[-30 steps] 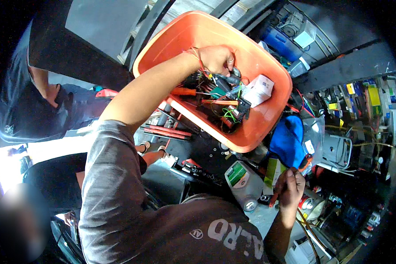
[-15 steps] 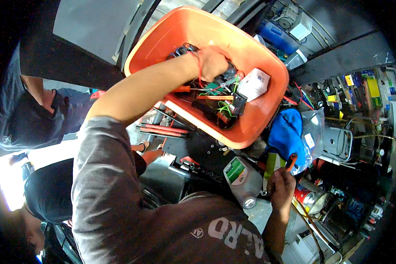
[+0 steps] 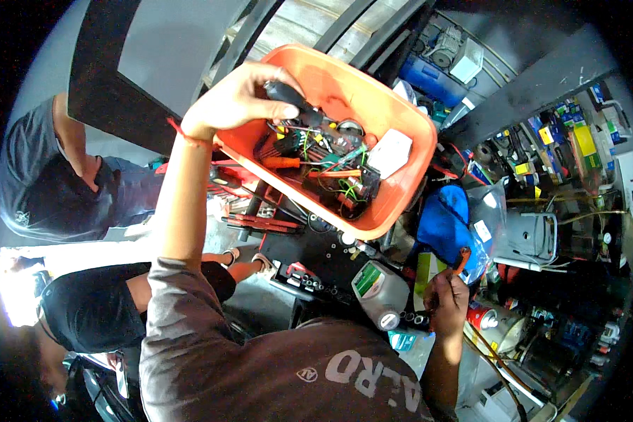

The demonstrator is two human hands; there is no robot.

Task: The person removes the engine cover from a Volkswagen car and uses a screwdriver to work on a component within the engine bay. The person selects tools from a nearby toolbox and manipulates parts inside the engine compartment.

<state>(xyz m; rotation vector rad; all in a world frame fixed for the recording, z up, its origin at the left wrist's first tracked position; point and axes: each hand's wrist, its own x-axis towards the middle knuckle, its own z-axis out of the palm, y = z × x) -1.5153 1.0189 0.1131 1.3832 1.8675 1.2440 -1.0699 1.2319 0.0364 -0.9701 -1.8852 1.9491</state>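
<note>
Over the left part of an orange plastic tub (image 3: pixel 401 204), my left hand (image 3: pixel 243 98) grips a thick black handle (image 3: pixel 286 94), perhaps a screwdriver's; its far end blends into the clutter. Below it in the tub lie an orange-handled screwdriver (image 3: pixel 281 162), green and red wires, dark tools and a white box (image 3: pixel 390 153). My right hand (image 3: pixel 449 295), low at the right, is closed round an orange-red handle (image 3: pixel 463 259) that sticks up from the fist; what it belongs to is hidden.
A grey bottle (image 3: pixel 382 292) stands on the dark bench beside a socket tray (image 3: pixel 306 280). Blue cloth (image 3: pixel 444 221) and a clear bag lie near my right hand. Loaded shelves (image 3: pixel 555 151) line the right. Two other people (image 3: pixel 84 302) are at the left.
My left hand has come up and left out of the tub's contents, now with the black handle in it. The tub sits lower in view. My right hand has stayed nearly in place.
</note>
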